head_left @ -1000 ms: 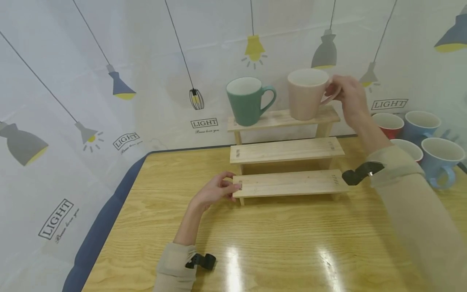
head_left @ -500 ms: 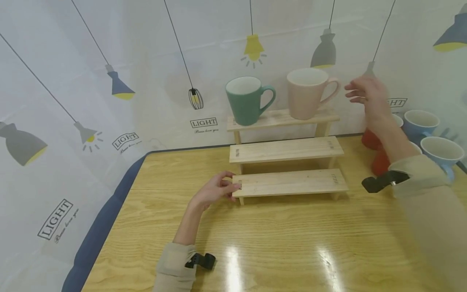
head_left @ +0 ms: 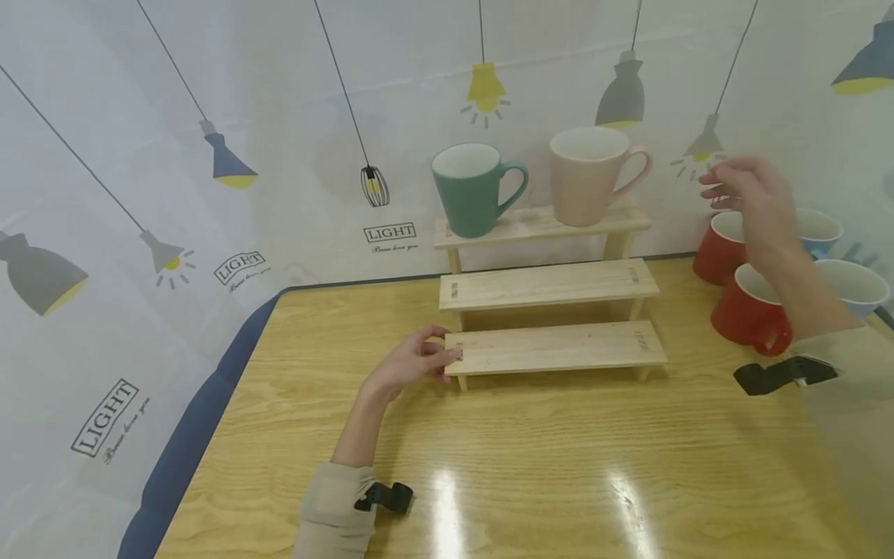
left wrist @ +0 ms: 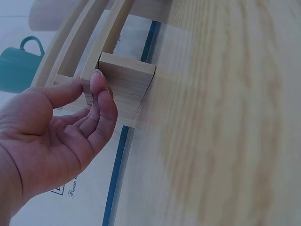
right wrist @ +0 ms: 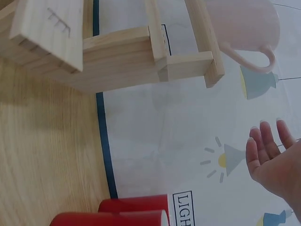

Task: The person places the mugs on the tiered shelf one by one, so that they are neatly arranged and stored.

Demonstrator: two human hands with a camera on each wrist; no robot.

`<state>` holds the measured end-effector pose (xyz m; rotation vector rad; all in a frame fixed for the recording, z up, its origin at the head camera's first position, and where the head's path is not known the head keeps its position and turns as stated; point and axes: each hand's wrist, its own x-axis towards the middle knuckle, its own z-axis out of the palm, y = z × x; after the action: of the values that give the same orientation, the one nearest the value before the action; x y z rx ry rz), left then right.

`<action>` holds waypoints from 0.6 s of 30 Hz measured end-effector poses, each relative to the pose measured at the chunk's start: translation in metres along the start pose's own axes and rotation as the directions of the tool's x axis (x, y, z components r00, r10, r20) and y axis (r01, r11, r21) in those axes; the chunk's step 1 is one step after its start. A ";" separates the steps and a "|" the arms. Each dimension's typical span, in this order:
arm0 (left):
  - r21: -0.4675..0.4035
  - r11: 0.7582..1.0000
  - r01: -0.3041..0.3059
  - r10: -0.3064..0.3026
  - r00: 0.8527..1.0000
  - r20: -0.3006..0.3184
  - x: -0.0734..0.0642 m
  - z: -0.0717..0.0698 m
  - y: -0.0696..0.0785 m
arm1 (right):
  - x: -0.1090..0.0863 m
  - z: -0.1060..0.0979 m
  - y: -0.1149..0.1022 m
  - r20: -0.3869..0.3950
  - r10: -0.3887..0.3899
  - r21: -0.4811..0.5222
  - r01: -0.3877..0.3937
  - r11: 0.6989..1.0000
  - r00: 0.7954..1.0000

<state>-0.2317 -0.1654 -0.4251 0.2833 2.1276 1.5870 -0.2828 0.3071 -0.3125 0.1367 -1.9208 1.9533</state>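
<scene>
A three-tier wooden shelf (head_left: 552, 349) stands on the table. On its top tier are a green mug (head_left: 466, 194) and, to the right, a pink mug (head_left: 585, 186), both with handles toward the right. My left hand (head_left: 408, 365) pinches the left end of the lowest board; in the left wrist view the thumb and fingers (left wrist: 102, 106) close on the board's corner. My right hand (head_left: 761, 202) hangs in the air right of the pink mug, fingers loosely bent and holding nothing. Below it are two red mugs (head_left: 743, 310), partly covered by the right wrist.
Two blue mugs (head_left: 855, 287) stand behind the right forearm at the table's right side. A wall sheet printed with lamps (head_left: 300, 155) rises behind the table (head_left: 545, 466). The lower two tiers of the shelf bear nothing.
My right hand has let go of the pink mug's handle and moved right, over the red mugs. The pink mug stays on the top tier. My left hand has kept its place.
</scene>
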 end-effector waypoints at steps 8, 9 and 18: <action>0.003 1.000 -0.013 0.013 1.000 0.003 0.000 0.000 0.000 | -0.021 -0.023 0.002 -0.003 -0.025 0.060 0.025 0.998 1.000; 0.001 1.000 -0.012 0.012 1.000 0.003 0.001 0.000 0.000 | -0.025 -0.026 0.002 -0.005 -0.025 0.065 0.025 0.998 1.000; -0.006 1.000 -0.027 0.027 1.000 0.012 0.000 0.000 0.001 | -0.050 -0.050 0.010 -0.044 -0.023 0.065 0.026 0.998 0.999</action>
<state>-0.2315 -0.1651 -0.4244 0.3206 2.1183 1.6021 -0.2305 0.3457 -0.3411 0.1347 -1.8209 1.9877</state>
